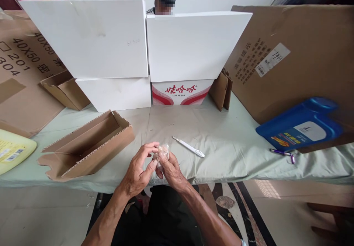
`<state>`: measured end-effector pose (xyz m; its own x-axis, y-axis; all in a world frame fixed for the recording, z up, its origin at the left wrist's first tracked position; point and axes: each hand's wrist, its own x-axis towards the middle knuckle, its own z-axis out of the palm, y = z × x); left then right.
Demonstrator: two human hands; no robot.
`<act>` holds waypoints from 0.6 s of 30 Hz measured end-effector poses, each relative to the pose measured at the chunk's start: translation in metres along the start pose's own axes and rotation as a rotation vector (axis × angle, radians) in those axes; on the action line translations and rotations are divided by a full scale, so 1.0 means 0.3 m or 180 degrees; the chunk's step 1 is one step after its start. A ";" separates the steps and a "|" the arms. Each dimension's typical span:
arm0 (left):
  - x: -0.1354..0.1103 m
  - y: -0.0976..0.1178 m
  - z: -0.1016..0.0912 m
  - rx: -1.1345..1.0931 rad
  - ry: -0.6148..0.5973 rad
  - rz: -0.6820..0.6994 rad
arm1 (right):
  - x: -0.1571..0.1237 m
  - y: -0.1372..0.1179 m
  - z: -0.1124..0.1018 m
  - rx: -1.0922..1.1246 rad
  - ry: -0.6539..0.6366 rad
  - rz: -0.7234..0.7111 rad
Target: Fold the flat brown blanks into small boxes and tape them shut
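Observation:
Both hands meet at the table's near edge around a small clear plastic packet [163, 151]. My right hand [171, 168] pinches the packet from the right. From the left, the fingers of my left hand [139, 168] touch the same packet, the thumb against its lower part. What the packet contains is too small to tell. A white scalpel-like knife [189, 147] lies on the cloth just right of my hands, untouched.
An open cardboard tray [88, 146] lies at the left. White boards [91, 36] and a red-printed carton [181, 91] wall the back, with a person behind. A blue jug [301, 124] leans at right beside a purple tool [283, 153]. A yellow jug [12, 152] lies at far left.

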<state>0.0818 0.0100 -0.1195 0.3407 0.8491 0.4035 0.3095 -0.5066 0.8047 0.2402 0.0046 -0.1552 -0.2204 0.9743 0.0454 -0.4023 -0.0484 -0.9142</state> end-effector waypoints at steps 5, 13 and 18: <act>-0.010 -0.005 -0.039 -0.0527 -0.0358 -0.0434 | -0.007 -0.055 -0.029 0.0156 -0.0798 0.0351; -0.010 -0.032 -0.004 -0.0129 0.0196 0.0058 | -0.031 -0.050 -0.074 0.0472 -0.0966 0.0604; -0.023 -0.033 0.010 0.0497 0.0261 0.0495 | -0.030 -0.035 -0.095 0.0289 -0.0642 0.0601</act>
<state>0.0792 0.0088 -0.1317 0.3238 0.7652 0.5565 0.3947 -0.6438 0.6556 0.2717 0.0025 -0.1574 -0.4676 0.8833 -0.0345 -0.4134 -0.2530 -0.8747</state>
